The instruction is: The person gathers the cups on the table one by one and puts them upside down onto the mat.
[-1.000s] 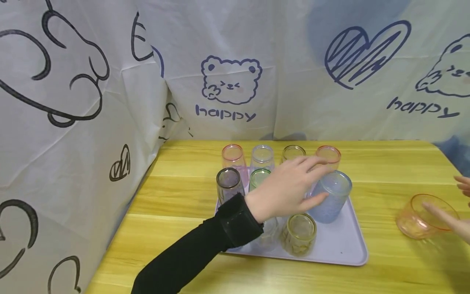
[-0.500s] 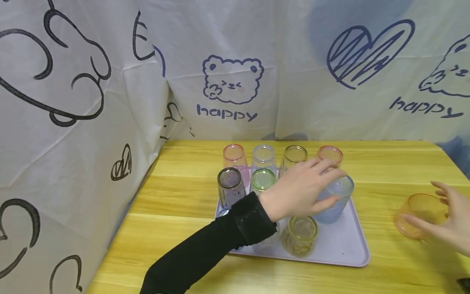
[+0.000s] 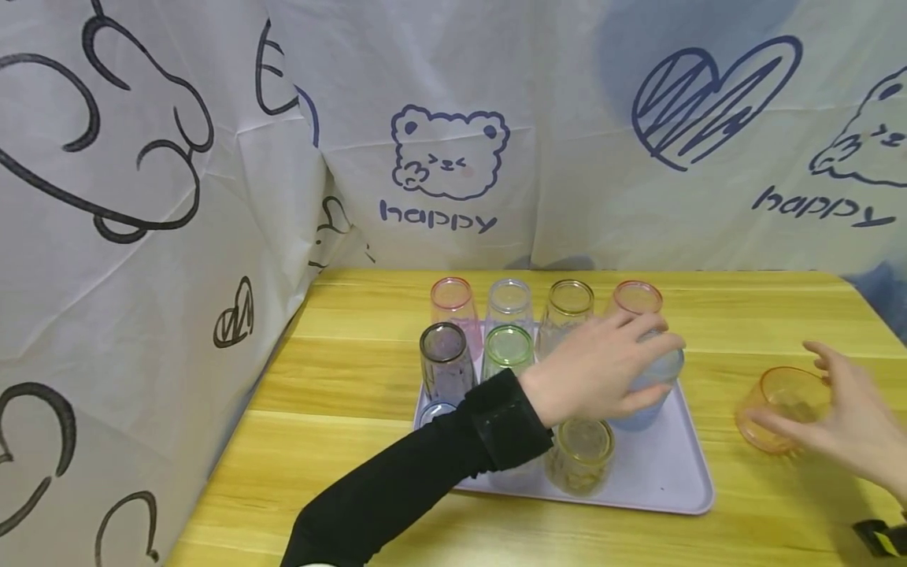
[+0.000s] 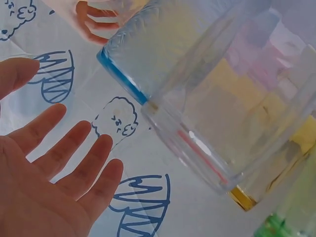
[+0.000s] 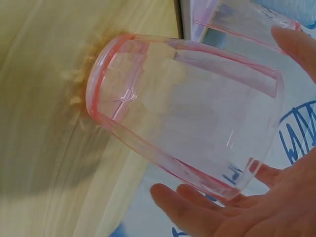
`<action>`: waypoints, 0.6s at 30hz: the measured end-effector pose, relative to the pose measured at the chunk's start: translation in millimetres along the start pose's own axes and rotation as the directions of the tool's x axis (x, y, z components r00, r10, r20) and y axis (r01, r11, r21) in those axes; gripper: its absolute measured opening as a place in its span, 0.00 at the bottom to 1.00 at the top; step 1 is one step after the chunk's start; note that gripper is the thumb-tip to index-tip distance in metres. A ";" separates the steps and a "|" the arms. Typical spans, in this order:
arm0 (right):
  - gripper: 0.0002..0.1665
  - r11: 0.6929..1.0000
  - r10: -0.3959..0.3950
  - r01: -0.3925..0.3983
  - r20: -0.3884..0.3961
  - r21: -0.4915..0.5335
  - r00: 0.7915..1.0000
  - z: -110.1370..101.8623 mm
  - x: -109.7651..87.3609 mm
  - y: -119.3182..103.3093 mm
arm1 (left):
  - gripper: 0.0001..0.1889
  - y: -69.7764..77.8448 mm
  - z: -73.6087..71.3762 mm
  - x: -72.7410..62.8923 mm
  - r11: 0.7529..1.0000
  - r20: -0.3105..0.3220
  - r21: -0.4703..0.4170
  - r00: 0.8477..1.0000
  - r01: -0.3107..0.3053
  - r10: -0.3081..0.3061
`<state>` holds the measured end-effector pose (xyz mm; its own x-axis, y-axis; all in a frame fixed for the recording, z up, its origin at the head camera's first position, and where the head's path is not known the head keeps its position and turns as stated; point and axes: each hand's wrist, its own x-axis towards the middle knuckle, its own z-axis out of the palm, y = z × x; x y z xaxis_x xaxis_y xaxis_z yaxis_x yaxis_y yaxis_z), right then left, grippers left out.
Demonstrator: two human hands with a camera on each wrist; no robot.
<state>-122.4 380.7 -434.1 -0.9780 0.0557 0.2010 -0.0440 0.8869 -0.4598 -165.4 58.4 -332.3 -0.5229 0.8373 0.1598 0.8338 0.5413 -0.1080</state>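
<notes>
My left hand (image 3: 595, 370) is above a blue glass (image 3: 641, 415) at the right side of the lilac tray (image 3: 662, 480). In the left wrist view its fingers are spread, apart from the blue-edged glass (image 4: 153, 54). At the right, my right hand (image 3: 846, 413) is around an orange-tinted glass (image 3: 790, 391) standing upright on the table. The right wrist view shows my fingers against the far side of this glass (image 5: 197, 108), while the thumb stands off from it. Where the fingers touch is partly hidden.
Several tinted glasses share the tray, seemingly bottom up: a dark one (image 3: 446, 370), a green one (image 3: 509, 354), a yellowish one (image 3: 581, 461) and a pink one (image 3: 453, 311). The table (image 3: 340, 457) is yellow wood. A printed cloth (image 3: 581, 205) hangs behind.
My right hand has come in from the right edge to the orange glass, which has slid a little left. My left hand has shifted right over the blue glass.
</notes>
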 end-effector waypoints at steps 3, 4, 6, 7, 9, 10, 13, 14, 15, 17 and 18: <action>0.79 0.999 0.012 -0.011 0.034 -0.035 0.999 1.6 1.2 1.7 | 0.27 3.3 1.4 2.7 1.000 0.014 0.012 1.000 -0.017 0.017; 0.79 0.999 0.015 -0.013 0.042 -0.050 0.999 2.8 1.9 2.2 | 0.27 4.1 1.6 3.4 1.000 0.020 0.013 1.000 -0.025 0.024; 0.79 0.997 0.015 -0.011 0.056 -0.071 0.998 5.3 3.2 3.3 | 0.27 5.7 2.3 4.9 0.999 0.035 0.001 0.999 -0.034 0.033; 0.78 0.997 0.013 -0.008 0.061 -0.082 0.998 6.4 3.8 3.7 | 0.27 6.4 2.6 5.5 0.999 0.045 -0.008 0.998 -0.036 0.037; 0.77 0.994 0.011 -0.004 0.068 -0.106 0.998 8.3 4.9 4.1 | 0.28 7.4 3.4 6.3 0.999 0.057 -0.024 0.997 -0.041 0.043; 0.75 0.993 0.008 0.000 0.071 -0.120 0.997 8.8 5.3 4.1 | 0.28 7.8 3.8 6.5 0.999 0.062 -0.028 0.997 -0.042 0.043; 0.70 0.989 -0.003 0.014 0.072 -0.150 0.997 9.7 5.6 3.6 | 0.28 8.2 5.1 6.4 0.998 0.063 -0.041 0.997 -0.040 0.043; 0.68 0.987 -0.008 0.019 0.071 -0.157 0.997 9.8 5.5 3.5 | 0.28 8.2 5.3 6.3 0.998 0.062 -0.044 0.997 -0.038 0.041; 0.66 0.986 -0.009 0.021 0.074 -0.163 0.997 9.4 5.2 3.1 | 0.28 8.1 5.4 6.1 0.998 0.062 -0.050 0.997 -0.037 0.040; 0.62 0.985 -0.011 0.024 0.075 -0.168 0.997 8.8 4.9 2.4 | 0.28 7.5 5.7 5.2 0.998 0.059 -0.061 0.997 -0.035 0.039; 0.61 0.985 -0.012 0.025 0.078 -0.169 0.997 8.1 4.7 1.9 | 0.28 7.3 5.5 4.6 0.997 0.058 -0.065 0.998 -0.035 0.039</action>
<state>-128.8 378.9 -441.0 -0.9904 0.0093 0.1382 -0.0332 0.9528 -0.3019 -162.7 66.7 -337.8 -0.4995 0.8607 0.0985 0.8613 0.5056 -0.0497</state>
